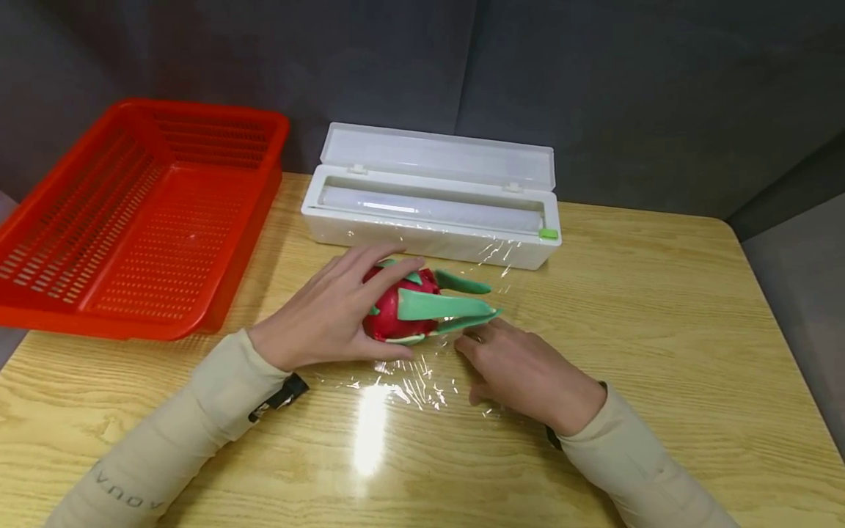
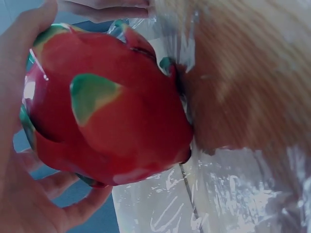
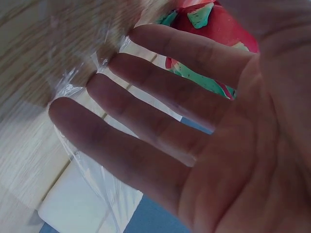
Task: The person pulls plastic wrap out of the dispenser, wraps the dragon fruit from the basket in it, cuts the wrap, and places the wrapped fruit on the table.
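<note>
A red dragon fruit with long green scales lies on its side over clear plastic wrap on the table. My left hand holds its rounded end, thumb on the near side and fingers round the far side. In the left wrist view the dragon fruit sits against that hand's fingers. Close to the green tips, my right hand is palm down. The right wrist view shows its fingers extended and spread, with the fingertips touching the wrap near the table surface.
Behind the fruit stands a white wrap dispenser, its lid up, a film roll inside and a green slider at the right end. Film stretches from its front edge. A red basket stands at the left.
</note>
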Demonstrator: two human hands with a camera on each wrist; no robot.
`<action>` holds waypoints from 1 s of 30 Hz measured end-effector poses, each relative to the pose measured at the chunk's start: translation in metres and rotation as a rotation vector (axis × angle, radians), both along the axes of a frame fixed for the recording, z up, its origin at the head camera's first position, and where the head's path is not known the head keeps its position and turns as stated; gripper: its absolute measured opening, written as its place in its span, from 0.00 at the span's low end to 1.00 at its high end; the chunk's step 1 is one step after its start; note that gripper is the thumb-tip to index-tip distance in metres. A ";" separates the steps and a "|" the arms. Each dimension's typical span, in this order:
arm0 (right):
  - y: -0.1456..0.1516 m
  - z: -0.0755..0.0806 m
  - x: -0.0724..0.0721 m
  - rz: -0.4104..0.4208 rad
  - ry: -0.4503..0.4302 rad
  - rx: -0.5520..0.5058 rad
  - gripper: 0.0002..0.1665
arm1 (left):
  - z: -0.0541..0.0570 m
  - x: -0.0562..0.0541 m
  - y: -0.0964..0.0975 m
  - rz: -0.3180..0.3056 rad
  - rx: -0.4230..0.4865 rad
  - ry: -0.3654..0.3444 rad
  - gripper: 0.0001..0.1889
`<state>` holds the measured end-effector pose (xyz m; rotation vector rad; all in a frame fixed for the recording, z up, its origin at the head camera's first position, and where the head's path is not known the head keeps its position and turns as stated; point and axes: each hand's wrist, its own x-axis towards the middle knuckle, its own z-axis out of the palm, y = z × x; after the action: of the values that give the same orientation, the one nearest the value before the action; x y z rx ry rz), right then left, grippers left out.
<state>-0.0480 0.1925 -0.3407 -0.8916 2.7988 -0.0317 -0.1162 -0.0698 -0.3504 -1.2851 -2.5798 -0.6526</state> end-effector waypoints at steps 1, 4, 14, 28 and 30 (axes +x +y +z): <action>0.000 0.000 0.000 0.004 0.004 -0.003 0.32 | 0.000 0.000 0.000 -0.002 0.005 0.000 0.53; 0.000 -0.002 0.000 0.010 0.011 -0.015 0.32 | 0.000 0.001 -0.001 -0.001 0.013 -0.002 0.53; 0.002 -0.001 -0.002 0.014 -0.020 -0.024 0.34 | -0.002 0.002 -0.004 0.007 0.011 -0.009 0.54; 0.006 0.008 0.000 0.015 -0.029 -0.023 0.36 | 0.008 0.002 -0.009 0.032 0.037 0.004 0.52; 0.005 0.009 0.001 0.020 -0.027 -0.026 0.36 | 0.008 0.002 -0.010 0.039 0.039 -0.008 0.52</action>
<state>-0.0471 0.1977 -0.3322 -0.9182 2.7702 -0.0769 -0.1141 -0.0801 -0.3424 -1.2191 -2.5784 -0.6992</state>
